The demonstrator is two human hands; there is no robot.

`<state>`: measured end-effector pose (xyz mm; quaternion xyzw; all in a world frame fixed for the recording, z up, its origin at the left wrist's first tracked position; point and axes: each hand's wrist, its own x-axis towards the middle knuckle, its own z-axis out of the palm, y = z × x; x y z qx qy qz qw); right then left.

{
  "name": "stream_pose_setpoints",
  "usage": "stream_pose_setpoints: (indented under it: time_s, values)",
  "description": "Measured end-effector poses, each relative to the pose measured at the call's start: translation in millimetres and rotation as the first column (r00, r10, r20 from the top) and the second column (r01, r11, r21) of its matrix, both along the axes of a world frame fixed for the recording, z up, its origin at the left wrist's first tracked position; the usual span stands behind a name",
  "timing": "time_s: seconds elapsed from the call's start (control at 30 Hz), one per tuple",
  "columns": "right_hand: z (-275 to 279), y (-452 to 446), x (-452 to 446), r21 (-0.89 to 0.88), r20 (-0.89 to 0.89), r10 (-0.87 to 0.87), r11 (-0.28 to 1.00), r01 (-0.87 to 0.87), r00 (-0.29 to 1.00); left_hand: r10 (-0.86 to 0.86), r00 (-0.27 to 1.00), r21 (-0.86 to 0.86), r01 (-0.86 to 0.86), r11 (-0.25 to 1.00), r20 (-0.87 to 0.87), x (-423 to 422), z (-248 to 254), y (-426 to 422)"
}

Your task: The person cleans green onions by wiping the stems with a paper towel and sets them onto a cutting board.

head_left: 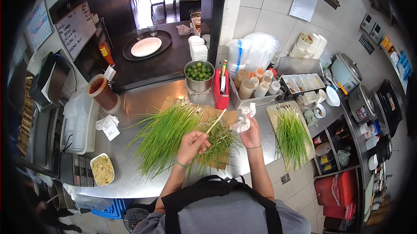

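My left hand (194,146) is closed in a pinch around one pale spring onion stalk (216,122), its white end pointing up and to the right. My right hand (250,135) grips a crumpled white paper towel (242,124), which sticks out past the fingers. Under and left of my left hand lies a large heap of long spring onions (167,127) on the steel counter. Between my hands, thin green trimmings (219,140) are scattered over brown paper (220,163). Off to the right, another bunch of spring onions (290,132) rests on a cutting board (273,113).
Along the back stand a pot of green limes (199,74), a red tape dispenser (222,89) and a basket of sauce bottles (256,101). At left are a tub of red sauce (103,92) and a container of yellowish chopped food (103,171). The counter's front edge (143,195) is near my body.
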<state>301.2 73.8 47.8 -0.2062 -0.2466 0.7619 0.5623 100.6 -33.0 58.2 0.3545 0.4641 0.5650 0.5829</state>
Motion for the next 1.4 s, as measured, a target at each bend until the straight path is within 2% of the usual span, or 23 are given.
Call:
stream_pose_setpoints:
  time_s: [0.03,0.13,0.2,0.27,0.37,0.47,0.57,0.67,0.77,0.87,0.97,1.1,1.17,1.27,1.37,1.4]
  values:
    - [13,-9,-6,0.05,0.198,-0.042,0.998,0.033,0.979,0.014,1.0,0.009,-0.014,1.0,0.009,-3,-2,0]
    - [0,-29,-19,0.265,0.599,-0.048,0.954,-0.141,0.799,0.025,1.0,0.024,-0.025,0.999,0.014,-2,-5,4]
    - [0,-41,-30,0.189,0.575,0.119,0.943,-0.273,0.809,0.014,0.999,0.04,-0.013,0.999,-0.034,4,-4,7]
    - [-6,-44,-39,0.048,0.403,0.284,0.943,-0.329,0.87,0.007,0.992,0.067,0.001,0.998,-0.127,8,-3,9]
    - [-4,-46,-45,0.045,0.441,0.234,0.958,-0.282,0.867,-0.018,0.941,0.231,0.102,0.968,-0.338,3,-15,13]
    - [-2,-43,-44,0.083,0.514,0.203,0.955,-0.285,0.833,0.029,0.798,0.242,0.147,0.959,-0.602,-8,2,15]
    - [7,-43,-45,0.173,0.601,0.166,0.928,-0.33,0.782,0.217,0.71,0.292,-0.017,0.956,-0.67,-15,31,26]
    - [6,-40,-46,0.22,0.677,0.187,0.871,-0.439,0.711,0.172,0.764,0.345,0.071,0.936,-0.622,-12,45,36]
    - [11,-41,-48,0.266,0.728,0.159,0.831,-0.488,0.667,0.119,0.748,0.359,0.166,0.919,-0.652,-11,28,50]
    - [4,-39,-47,0.247,0.732,0.168,0.838,-0.487,0.66,0.0,0.944,0.348,0.122,0.93,-0.329,-8,27,52]
    - [8,-43,-47,0.252,0.684,0.158,0.865,-0.434,0.712,-0.012,0.986,0.293,0.061,0.954,-0.165,-14,32,49]
    - [0,-47,-47,0.254,0.603,0.119,0.909,-0.331,0.789,-0.007,0.981,0.282,0.064,0.957,-0.196,-23,31,45]
    - [-4,-47,-48,0.265,0.595,0.083,0.919,-0.293,0.8,-0.027,0.968,0.287,0.1,0.953,-0.251,-24,32,42]
    - [-1,-47,-50,0.343,0.642,0.032,0.881,-0.324,0.766,-0.032,0.945,0.268,0.124,0.956,-0.325,-22,40,37]
    - [10,-41,-48,0.603,0.714,-0.231,0.682,-0.414,0.66,-0.039,0.896,0.247,0.164,0.955,-0.443,-24,50,33]
    - [21,-41,-48,0.628,0.739,-0.315,0.64,-0.442,0.595,-0.03,0.904,0.246,0.147,0.958,-0.427,-23,51,32]
